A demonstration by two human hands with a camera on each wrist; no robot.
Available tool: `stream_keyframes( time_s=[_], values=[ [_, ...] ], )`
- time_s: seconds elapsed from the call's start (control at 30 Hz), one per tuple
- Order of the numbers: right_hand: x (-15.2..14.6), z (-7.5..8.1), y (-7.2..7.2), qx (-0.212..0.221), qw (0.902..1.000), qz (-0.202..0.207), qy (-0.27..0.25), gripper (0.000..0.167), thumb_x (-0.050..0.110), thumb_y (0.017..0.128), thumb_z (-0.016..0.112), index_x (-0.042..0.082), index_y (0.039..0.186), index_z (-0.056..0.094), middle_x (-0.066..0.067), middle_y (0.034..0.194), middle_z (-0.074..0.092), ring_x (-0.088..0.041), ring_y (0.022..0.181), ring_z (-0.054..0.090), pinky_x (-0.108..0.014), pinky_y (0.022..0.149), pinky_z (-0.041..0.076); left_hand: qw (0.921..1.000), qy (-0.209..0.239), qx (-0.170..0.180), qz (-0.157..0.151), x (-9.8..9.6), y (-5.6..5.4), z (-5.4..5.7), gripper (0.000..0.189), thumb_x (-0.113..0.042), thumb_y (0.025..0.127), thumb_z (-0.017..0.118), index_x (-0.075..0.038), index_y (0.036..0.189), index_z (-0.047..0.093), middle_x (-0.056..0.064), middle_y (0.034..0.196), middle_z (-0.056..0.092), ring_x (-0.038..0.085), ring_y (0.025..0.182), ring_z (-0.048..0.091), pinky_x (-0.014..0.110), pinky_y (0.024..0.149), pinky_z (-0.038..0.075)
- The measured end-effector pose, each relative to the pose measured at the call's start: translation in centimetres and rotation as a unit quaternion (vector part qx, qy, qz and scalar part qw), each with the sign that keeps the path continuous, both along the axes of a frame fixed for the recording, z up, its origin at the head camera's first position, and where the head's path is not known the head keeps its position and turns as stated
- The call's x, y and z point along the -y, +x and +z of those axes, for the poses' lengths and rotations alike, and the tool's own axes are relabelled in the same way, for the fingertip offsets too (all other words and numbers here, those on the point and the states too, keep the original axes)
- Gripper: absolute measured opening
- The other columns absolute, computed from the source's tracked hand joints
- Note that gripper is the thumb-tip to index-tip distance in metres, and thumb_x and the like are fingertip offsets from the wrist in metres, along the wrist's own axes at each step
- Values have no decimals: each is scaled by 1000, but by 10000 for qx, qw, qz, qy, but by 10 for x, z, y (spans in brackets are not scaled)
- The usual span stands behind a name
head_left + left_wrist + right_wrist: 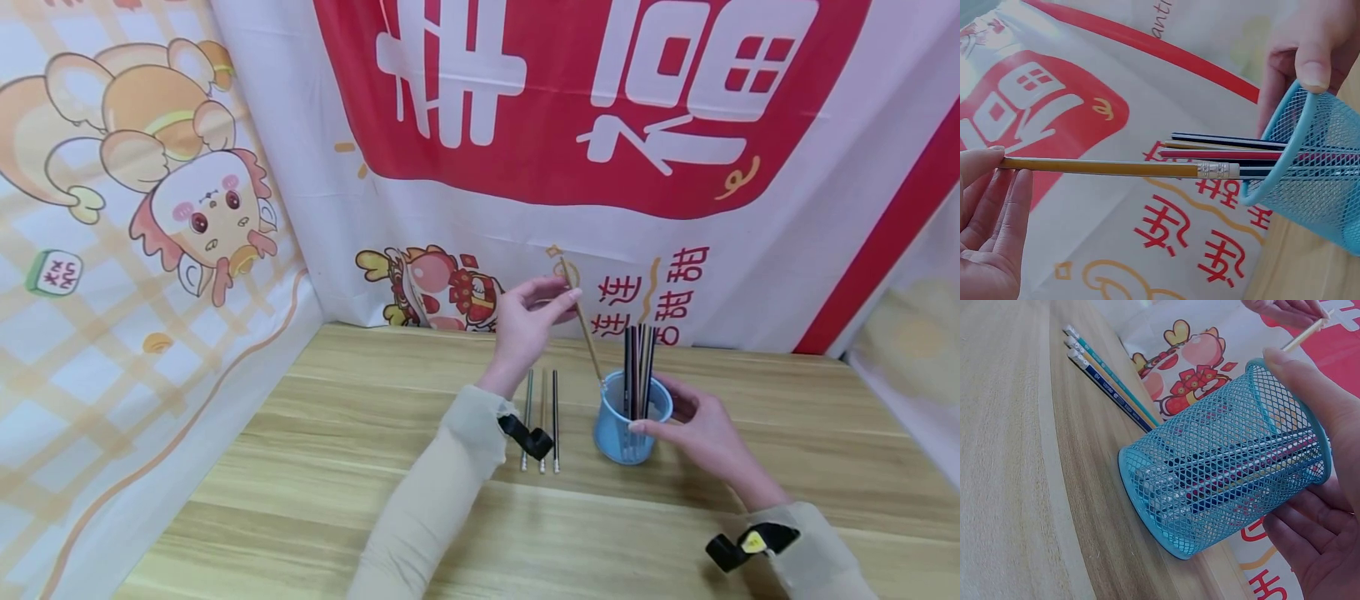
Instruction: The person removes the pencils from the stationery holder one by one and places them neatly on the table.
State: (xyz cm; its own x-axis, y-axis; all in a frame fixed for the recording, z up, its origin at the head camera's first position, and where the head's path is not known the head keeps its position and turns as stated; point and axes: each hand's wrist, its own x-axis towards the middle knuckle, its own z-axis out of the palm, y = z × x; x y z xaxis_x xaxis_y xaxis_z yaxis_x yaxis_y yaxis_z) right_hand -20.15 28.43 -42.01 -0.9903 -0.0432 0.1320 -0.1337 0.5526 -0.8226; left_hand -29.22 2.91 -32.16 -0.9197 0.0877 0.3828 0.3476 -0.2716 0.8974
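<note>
My left hand pinches a yellow pencil near its end between thumb and fingertips. The pencil slants, its white eraser end low at the rim of a blue mesh pencil cup. Whether that end touches the rim I cannot tell. With my right hand I hold the cup at its right side, the thumb on the rim and the fingers behind. Several pencils stand in the cup, their eraser ends at the bottom. Left of it, a green pencil, a yellowish pencil and a dark blue pencil lie side by side.
Beneath everything is a wood-grain table. A white cloth with red print hangs along its back edge, and a cartoon-patterned cloth covers the left side. Both wrists wear black straps.
</note>
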Motion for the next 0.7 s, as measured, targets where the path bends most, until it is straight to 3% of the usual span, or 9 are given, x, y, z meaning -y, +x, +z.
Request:
stream_keyframes(
  time_s=[0.37,0.7],
  values=[
    [0,0,0,15,10000,29,-18,89,41,85,85,3,153,42,-23,146,51,-38,129,54,-48,106,44,9993,-138,-312,164,28,-1,8,25,-12,90,80,-3,112,74,10,103,75,25,92,73,37,81,62],
    [1,1,0,7,10000,18,-9,89,40,85,85,2,153,43,-23,145,52,-38,128,55,-47,105,45,9963,-549,-557,344,51,-7,4,28,-11,89,82,-3,115,74,8,100,76,25,87,74,36,75,63]
  ],
)
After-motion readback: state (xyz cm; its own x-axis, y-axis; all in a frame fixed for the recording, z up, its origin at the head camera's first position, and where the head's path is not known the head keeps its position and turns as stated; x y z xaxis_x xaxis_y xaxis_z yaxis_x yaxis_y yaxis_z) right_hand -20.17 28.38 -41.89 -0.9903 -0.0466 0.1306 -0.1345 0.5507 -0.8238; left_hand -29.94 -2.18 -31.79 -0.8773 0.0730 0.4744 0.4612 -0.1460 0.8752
